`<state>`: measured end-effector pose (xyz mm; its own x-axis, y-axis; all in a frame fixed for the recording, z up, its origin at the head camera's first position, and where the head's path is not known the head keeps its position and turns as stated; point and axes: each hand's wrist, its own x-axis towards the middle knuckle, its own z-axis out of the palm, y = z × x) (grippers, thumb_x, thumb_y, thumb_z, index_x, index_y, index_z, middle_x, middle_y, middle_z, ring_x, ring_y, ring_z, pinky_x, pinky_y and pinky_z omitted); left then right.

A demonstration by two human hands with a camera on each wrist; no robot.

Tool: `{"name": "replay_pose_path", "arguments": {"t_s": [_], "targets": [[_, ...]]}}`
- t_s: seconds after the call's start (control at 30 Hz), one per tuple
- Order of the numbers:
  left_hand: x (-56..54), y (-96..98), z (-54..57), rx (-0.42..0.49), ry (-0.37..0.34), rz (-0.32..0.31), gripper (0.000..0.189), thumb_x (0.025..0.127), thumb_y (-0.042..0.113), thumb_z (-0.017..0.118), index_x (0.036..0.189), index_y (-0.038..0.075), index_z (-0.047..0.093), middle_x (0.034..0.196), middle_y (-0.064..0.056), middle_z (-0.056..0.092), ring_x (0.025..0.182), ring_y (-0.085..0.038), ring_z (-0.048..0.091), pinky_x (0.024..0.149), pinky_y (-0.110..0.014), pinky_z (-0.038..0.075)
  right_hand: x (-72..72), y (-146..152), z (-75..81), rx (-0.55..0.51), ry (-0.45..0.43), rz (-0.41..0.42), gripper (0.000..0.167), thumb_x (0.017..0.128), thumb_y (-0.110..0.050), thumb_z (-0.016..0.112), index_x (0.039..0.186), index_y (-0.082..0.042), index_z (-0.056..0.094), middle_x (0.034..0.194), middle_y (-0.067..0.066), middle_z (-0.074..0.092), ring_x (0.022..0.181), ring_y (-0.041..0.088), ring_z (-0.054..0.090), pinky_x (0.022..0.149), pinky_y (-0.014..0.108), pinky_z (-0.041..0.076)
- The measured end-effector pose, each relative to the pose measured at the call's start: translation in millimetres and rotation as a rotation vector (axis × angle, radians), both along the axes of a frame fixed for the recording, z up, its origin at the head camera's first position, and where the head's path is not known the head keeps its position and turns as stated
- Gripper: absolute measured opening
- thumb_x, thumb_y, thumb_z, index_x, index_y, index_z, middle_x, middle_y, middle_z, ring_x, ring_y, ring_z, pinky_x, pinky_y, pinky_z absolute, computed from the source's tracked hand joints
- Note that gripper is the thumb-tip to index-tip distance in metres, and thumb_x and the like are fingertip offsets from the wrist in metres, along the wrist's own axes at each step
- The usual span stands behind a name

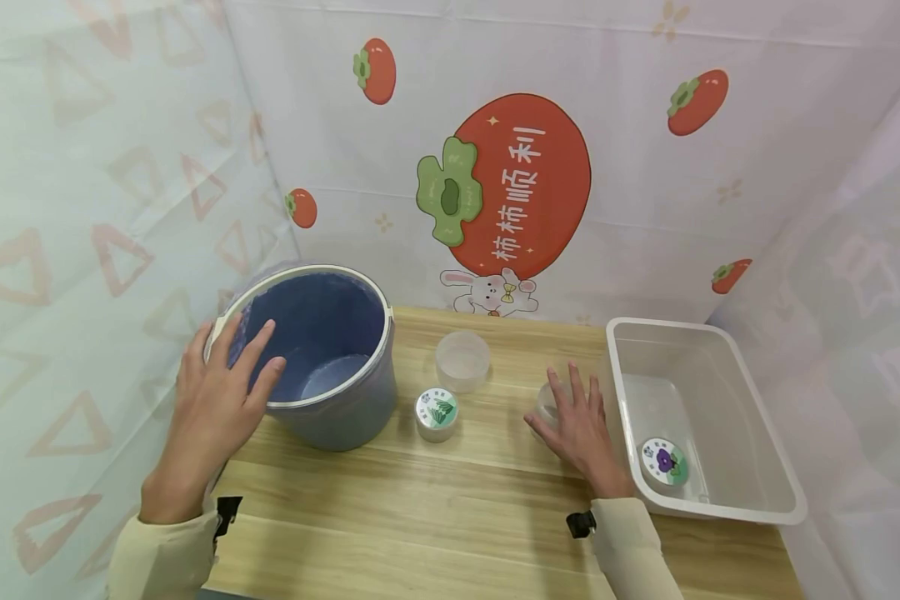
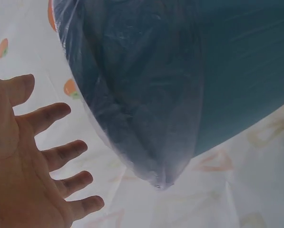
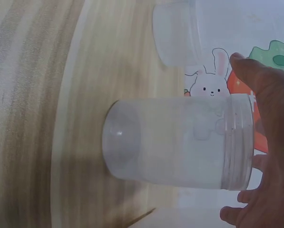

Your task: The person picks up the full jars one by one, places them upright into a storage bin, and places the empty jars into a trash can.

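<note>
My left hand (image 1: pixel 213 408), fingers spread, hovers by the left rim of a blue bucket (image 1: pixel 345 421) with a white rim. In the left wrist view, that hand (image 2: pixel 27 156) is apart from a thin clear plastic bag (image 2: pixel 151 118) draped over the bucket's outside. My right hand (image 1: pixel 579 421) is over a clear plastic jar (image 3: pixel 180 142) that stands upright on the table, its fingers spread around the mouth; whether they touch it I cannot tell. Between bucket and right hand are another clear jar (image 1: pixel 462 360) and a round container with a green-leaf label (image 1: pixel 437 414).
At the right stands a white rectangular bin (image 1: pixel 720 367). Inside it lies a round container with a purple-flower label (image 1: pixel 663 462). The wooden table (image 1: pixel 420 517) is bordered by pale cloth walls printed with persimmons (image 1: pixel 525 183) and a rabbit.
</note>
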<state>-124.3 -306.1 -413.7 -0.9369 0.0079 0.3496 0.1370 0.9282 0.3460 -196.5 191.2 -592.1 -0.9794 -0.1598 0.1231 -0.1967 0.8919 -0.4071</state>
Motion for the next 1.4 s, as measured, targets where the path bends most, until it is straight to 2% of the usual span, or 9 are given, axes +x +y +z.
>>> {"name": "replay_pose_path", "arguments": {"t_s": [0.37,0.67,0.77,0.9,1.07,1.3,1.4], "targets": [[5.5,-10.9,-13.0,0.046,-0.043,0.037,0.058,0.117,0.045,0.044,0.169,0.019,0.042,0.179,-0.024,0.021,0.164,-0.057,0.007,0.117,-0.086,0.013,-0.1,-1.1,-13.1,-0.011,0.017,-0.014,0.099,0.098,-0.051,0.078,0.173,-0.011,0.029,0.182,0.025,0.007,0.159,0.069,0.011,0.120,0.083,0.030],[9.2,-14.9,-21.7,0.058,-0.076,0.050,0.060,0.118,0.046,0.039,0.171,0.018,0.039,0.179,-0.027,0.018,0.165,-0.058,0.002,0.119,-0.087,0.010,-0.6,-1.2,-15.5,-0.006,0.008,-0.020,0.097,0.099,-0.049,0.078,0.173,-0.010,0.030,0.181,0.026,0.010,0.160,0.066,0.012,0.117,0.082,0.036],[10.4,-16.0,-24.5,0.069,-0.080,0.062,0.059,0.118,0.046,0.038,0.171,0.018,0.039,0.180,-0.027,0.017,0.165,-0.057,0.001,0.119,-0.087,0.009,-0.2,-1.1,-16.8,-0.016,0.011,-0.023,0.095,0.099,-0.047,0.078,0.172,-0.009,0.030,0.181,0.026,0.010,0.161,0.065,0.012,0.112,0.082,0.041],[12.3,-16.7,-28.2,0.089,-0.104,0.074,0.060,0.118,0.047,0.037,0.171,0.019,0.038,0.181,-0.024,0.013,0.166,-0.057,-0.001,0.119,-0.087,0.007,0.7,-1.3,-20.1,-0.035,0.060,-0.030,0.090,0.100,-0.040,0.079,0.170,-0.006,0.034,0.179,0.026,0.017,0.159,0.064,0.019,0.106,0.081,0.047],[13.2,-17.4,-32.8,0.106,-0.126,0.084,0.060,0.118,0.048,0.037,0.171,0.019,0.037,0.182,-0.023,0.010,0.165,-0.057,-0.001,0.119,-0.088,0.007,-1.0,-2.4,-25.2,-0.049,0.151,-0.036,0.085,0.099,-0.033,0.083,0.166,-0.002,0.041,0.174,0.029,0.029,0.149,0.063,0.038,0.107,0.078,0.049],[13.5,-18.4,-39.7,0.105,-0.150,0.079,0.062,0.119,0.048,0.034,0.172,0.018,0.035,0.182,-0.025,0.007,0.165,-0.058,-0.003,0.121,-0.086,0.004,-1.5,-3.8,-28.1,-0.040,0.168,-0.052,0.084,0.099,-0.032,0.083,0.165,-0.002,0.042,0.173,0.029,0.031,0.141,0.063,0.045,0.102,0.075,0.054],[14.0,-19.1,-42.4,0.112,-0.164,0.076,0.062,0.119,0.049,0.033,0.173,0.018,0.033,0.182,-0.025,0.004,0.166,-0.057,-0.006,0.121,-0.086,0.003,-0.6,-2.1,-30.3,-0.038,0.260,-0.034,0.082,0.095,-0.027,0.087,0.161,0.001,0.047,0.169,0.031,0.037,0.133,0.063,0.050,0.096,0.073,0.058]]}}
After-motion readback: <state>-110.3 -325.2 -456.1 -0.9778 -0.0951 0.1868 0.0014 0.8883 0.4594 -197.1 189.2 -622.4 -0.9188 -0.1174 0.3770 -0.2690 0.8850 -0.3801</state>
